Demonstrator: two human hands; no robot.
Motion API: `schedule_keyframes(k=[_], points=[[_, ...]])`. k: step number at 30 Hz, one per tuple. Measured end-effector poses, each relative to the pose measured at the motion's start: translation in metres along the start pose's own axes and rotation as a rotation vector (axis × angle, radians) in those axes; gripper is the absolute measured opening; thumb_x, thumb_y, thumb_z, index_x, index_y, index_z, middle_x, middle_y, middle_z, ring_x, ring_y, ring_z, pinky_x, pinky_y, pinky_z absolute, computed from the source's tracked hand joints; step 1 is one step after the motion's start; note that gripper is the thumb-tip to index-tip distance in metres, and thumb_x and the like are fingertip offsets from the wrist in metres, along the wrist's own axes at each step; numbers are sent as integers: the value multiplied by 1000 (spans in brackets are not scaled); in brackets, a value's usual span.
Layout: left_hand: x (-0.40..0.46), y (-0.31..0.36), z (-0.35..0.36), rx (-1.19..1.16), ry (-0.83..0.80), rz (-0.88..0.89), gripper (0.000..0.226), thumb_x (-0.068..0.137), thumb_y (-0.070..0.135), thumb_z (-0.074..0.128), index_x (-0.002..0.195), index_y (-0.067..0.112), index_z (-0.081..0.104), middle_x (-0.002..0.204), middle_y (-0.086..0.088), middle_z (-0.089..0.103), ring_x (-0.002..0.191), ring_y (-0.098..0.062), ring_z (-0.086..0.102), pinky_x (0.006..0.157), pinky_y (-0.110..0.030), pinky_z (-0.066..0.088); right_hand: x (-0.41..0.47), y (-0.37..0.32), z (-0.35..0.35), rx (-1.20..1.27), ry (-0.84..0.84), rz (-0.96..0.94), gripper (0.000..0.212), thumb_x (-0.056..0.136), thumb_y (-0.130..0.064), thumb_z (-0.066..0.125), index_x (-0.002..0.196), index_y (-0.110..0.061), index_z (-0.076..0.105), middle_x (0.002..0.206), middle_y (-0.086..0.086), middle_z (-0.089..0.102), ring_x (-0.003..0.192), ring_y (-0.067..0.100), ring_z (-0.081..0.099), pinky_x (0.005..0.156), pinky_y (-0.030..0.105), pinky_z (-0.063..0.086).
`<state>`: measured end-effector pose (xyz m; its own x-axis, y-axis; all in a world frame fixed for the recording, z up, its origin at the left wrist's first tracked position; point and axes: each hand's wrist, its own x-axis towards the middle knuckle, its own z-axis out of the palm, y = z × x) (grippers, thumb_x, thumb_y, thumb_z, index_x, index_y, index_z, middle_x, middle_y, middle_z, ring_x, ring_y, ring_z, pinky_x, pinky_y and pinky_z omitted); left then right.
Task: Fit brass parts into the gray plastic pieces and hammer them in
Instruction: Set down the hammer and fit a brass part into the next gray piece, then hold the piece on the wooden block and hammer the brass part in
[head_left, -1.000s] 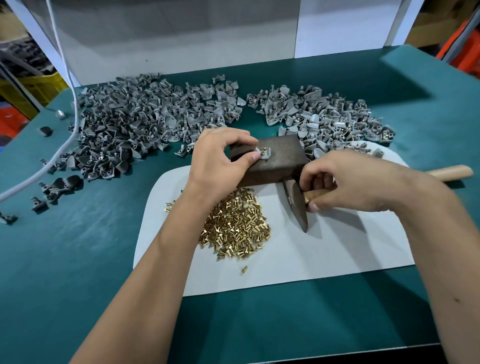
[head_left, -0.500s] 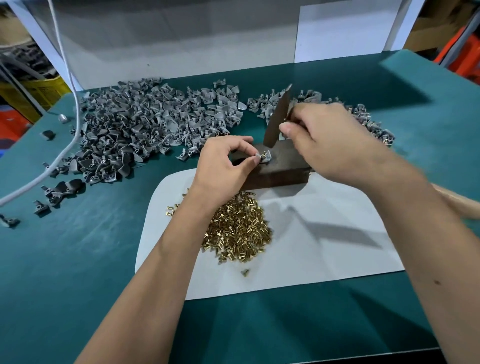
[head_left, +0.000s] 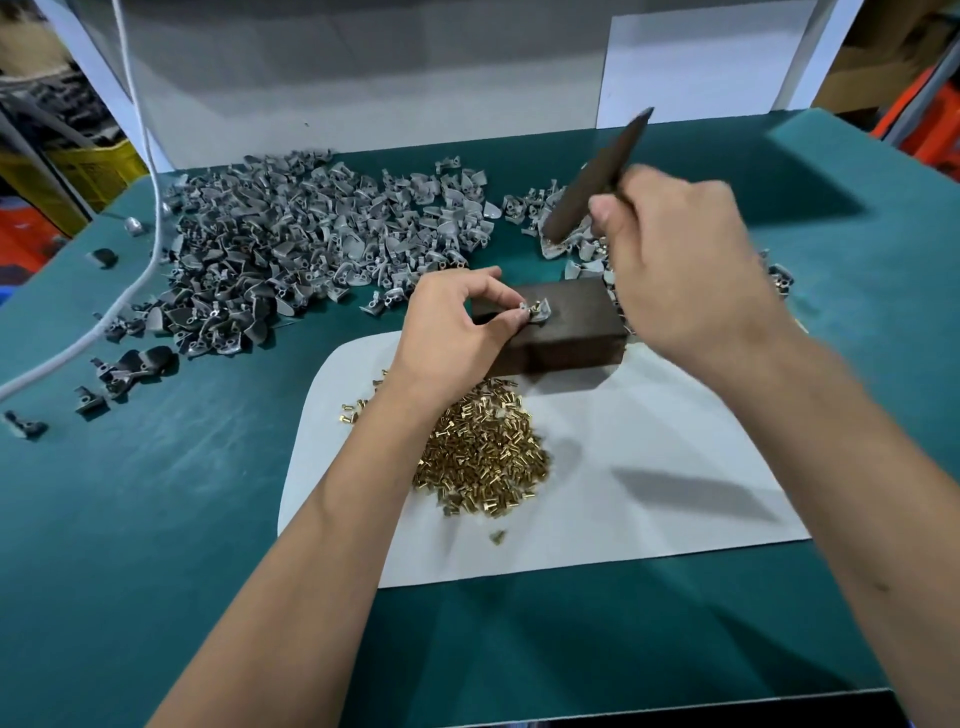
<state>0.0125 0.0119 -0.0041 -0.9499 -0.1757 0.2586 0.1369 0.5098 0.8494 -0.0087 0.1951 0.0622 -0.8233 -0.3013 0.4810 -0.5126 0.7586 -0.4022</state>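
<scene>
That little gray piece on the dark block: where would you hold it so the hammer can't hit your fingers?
Pinch the gray piece by its left edge, coming from the left as the left hand does. The brass part stands upright, so the top stays free for the hammer.

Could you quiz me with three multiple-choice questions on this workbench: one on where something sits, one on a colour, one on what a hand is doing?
1. Where does the brass pile lie?
A. on the white sheet
B. on the bare green table
C. on the dark block

2. What colour is the table top?
A. red
B. teal green
C. yellow

3. What is the right hand doing?
A. resting flat on the table
B. holding the hammer raised
C. scooping brass parts

Answers: 1 A, the pile sits on the sheet below the block. 2 B, green surrounds the sheet. 3 B, the hammer head stands above the gray piece pinched by the left hand.
</scene>
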Motion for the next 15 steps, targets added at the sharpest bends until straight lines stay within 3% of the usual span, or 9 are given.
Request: schedule_keyframes(k=[3, 4, 7, 9, 12, 15], points=[[0, 2, 0, -15, -2, -15, 14, 85, 4, 79, 83, 19, 76, 120, -14, 71, 126, -9, 60, 109, -40, 48, -9, -3, 15, -119, -277, 26, 26, 109, -35, 41, 94, -17, 54, 82, 12, 58, 73, 38, 57, 72, 46, 53], [0, 2, 0, -13, -9, -20, 13, 85, 5, 79, 83, 18, 77, 121, -15, 71, 126, -9, 60, 110, -40, 47, -7, -2, 15, -136, -299, 33, 26, 109, -35, 42, 94, -17, 54, 83, 13, 60, 74, 38, 57, 72, 46, 53], [0, 1, -1, -7, -16, -26, 6, 85, 6, 79, 87, 12, 79, 123, -13, 71, 126, -6, 59, 111, -38, 46, 0, 3, 7, -99, -130, 5, 25, 107, -37, 43, 98, -20, 59, 72, 6, 54, 61, 30, 51, 63, 39, 45], [1, 1, 0, -12, -16, -26, 6, 86, 7, 79, 88, 13, 80, 124, -12, 71, 127, -5, 59, 111, -36, 46, -3, 3, 8, -70, -19, 2, 28, 107, -36, 41, 104, -17, 60, 71, 5, 51, 62, 33, 50, 61, 39, 44], [0, 1, 0, -9, -9, -38, 8, 85, 5, 78, 87, 13, 80, 126, -13, 70, 128, -6, 57, 113, -33, 43, -5, 1, 16, -200, -269, 30, 27, 110, -34, 39, 100, -15, 56, 83, 13, 58, 79, 42, 59, 69, 44, 49], [1, 1, 0, -22, -19, -47, 8, 85, 4, 78, 88, 12, 79, 126, -14, 70, 129, -6, 58, 114, -38, 43, 6, 4, 2, -294, -240, -15, 26, 108, -37, 41, 97, -19, 57, 80, 9, 53, 72, 38, 50, 65, 40, 40]])
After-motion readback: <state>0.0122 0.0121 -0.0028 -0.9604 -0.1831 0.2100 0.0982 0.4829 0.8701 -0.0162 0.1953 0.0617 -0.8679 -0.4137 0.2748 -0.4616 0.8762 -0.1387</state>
